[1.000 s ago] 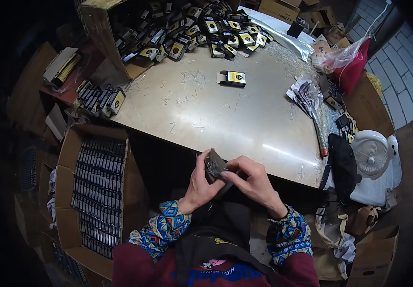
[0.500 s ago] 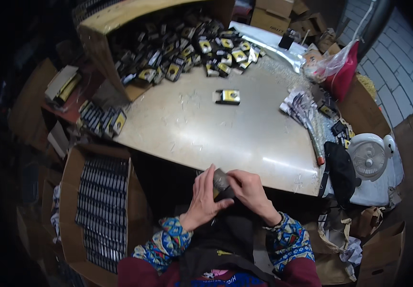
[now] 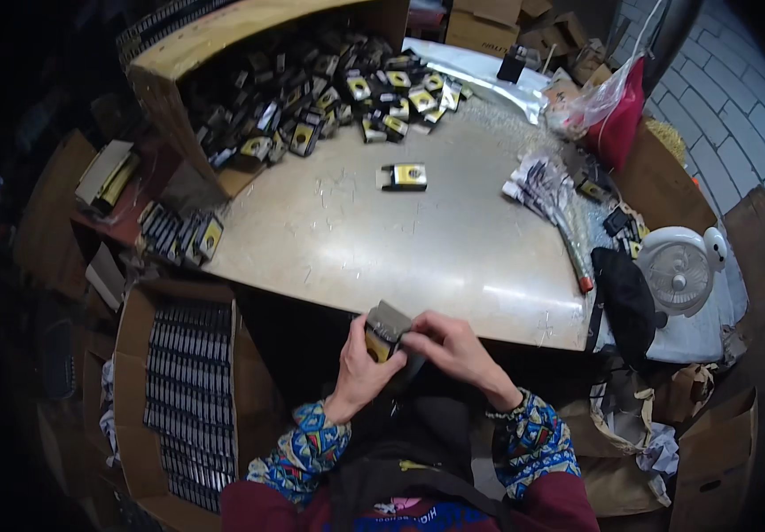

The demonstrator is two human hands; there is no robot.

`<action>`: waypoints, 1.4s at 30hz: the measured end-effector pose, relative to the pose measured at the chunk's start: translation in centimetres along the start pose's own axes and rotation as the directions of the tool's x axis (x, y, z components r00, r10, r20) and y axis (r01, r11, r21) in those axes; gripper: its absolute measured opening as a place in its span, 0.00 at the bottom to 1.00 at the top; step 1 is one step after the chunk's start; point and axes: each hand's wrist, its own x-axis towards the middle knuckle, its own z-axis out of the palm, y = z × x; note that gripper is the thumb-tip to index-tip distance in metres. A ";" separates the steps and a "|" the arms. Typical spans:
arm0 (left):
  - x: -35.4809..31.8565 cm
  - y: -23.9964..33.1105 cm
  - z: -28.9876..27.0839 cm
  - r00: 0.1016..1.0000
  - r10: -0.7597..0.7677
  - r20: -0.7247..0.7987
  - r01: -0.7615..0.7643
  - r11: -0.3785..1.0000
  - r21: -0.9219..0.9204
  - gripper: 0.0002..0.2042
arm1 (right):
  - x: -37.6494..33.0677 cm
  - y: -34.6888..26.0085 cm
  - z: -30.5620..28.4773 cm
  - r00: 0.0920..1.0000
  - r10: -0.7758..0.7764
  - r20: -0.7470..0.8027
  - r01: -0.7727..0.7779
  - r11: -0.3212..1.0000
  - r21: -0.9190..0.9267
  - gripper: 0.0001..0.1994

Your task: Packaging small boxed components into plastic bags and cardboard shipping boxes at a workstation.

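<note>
My left hand (image 3: pixel 358 377) is wrapped around a small black-and-yellow box (image 3: pixel 383 332) in front of my body, just off the table's near edge. A grey flap stands up at the top of this box. The fingers of my right hand (image 3: pixel 458 350) are bent and pinched against the box's right side; what lies under their tips is hidden. Beyond my hands, one similar box (image 3: pixel 407 176) lies on its own on the table (image 3: pixel 347 239), with an end flap open.
A wooden shelf (image 3: pixel 170 71) holds a heap of similar boxes (image 3: pixel 303 133). At the lower left stands a carton (image 3: pixel 134 355) with packed rows of dark boxes. A white fan (image 3: pixel 677 273), a black cloth (image 3: pixel 624 306) and crumpled wrapping (image 3: pixel 542 186) are on the right.
The small box has turned in my left hand, so its grey flap and yellow face now show. My left fingers have moved down around it. My head view has shifted slightly.
</note>
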 end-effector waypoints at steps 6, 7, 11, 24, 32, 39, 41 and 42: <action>0.2 0.5 -0.1 0.997 0.052 -0.063 -0.042 0.986 0.159 0.32 | 0.6 -0.6 -0.5 0.991 0.006 -0.136 -0.025 0.990 -0.140 0.08; 0.1 0.5 0.1 0.997 0.052 -0.060 -0.042 0.987 0.158 0.32 | 0.6 -0.6 -0.2 0.970 -0.195 -0.143 0.144 0.942 -0.303 0.09; -0.2 1.0 1.2 0.980 0.192 -0.044 -0.175 0.951 0.254 0.32 | 1.2 0.7 1.7 0.908 -0.396 -0.136 0.274 0.807 -0.523 0.12; 0.4 1.0 0.5 0.992 0.112 -0.055 -0.102 0.983 0.153 0.34 | 1.1 1.6 1.4 0.834 -0.410 -0.369 0.265 0.884 -0.385 0.10; 0.4 -0.5 -0.2 0.957 -0.015 0.288 0.179 0.815 -0.551 0.39 | -0.3 1.5 0.9 0.973 -0.162 -0.163 0.171 0.984 0.041 0.17; 0.9 0.0 -1.0 0.881 -0.104 0.462 0.389 0.716 -0.580 0.39 | -0.4 1.3 1.7 0.966 -0.134 -0.222 0.149 0.987 0.052 0.16; 0.8 -0.2 -0.9 0.900 -0.079 0.428 0.344 0.732 -0.588 0.39 | -0.4 1.3 2.1 0.961 -0.068 -0.270 0.092 0.992 0.081 0.16; 0.8 0.0 -1.4 0.862 -0.142 0.487 0.433 0.705 -0.561 0.38 | -0.4 1.2 2.2 0.947 -0.012 -0.322 0.047 0.994 0.101 0.17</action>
